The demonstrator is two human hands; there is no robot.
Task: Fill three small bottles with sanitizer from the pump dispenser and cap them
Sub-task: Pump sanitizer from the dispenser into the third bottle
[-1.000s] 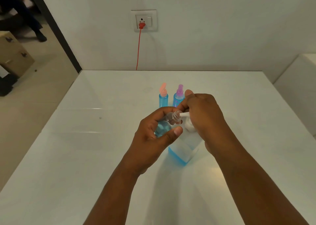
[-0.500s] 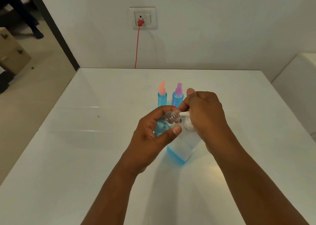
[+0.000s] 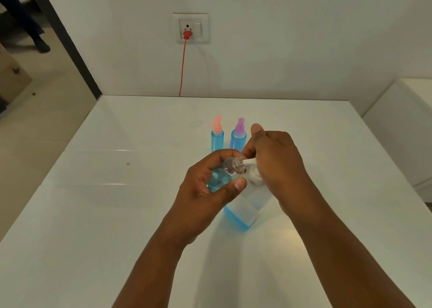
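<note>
While the left hand [image 3: 205, 190] keeps its grip curled around a small open bottle [image 3: 224, 174] tilted up to the white nozzle, the right hand [image 3: 275, 165] presses down on the pump dispenser [image 3: 245, 211] standing on the white worktop [image 3: 117, 214]. Just behind them stand two capped bottles, one orange-topped [image 3: 217, 137], one purple-topped [image 3: 239, 137], both filled with blue liquid.

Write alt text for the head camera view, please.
A left hand holds a small clear uncapped bottle at the white pump dispenser nozzle; the right hand is on the pump. Two capped blue bottles stand behind.
</note>
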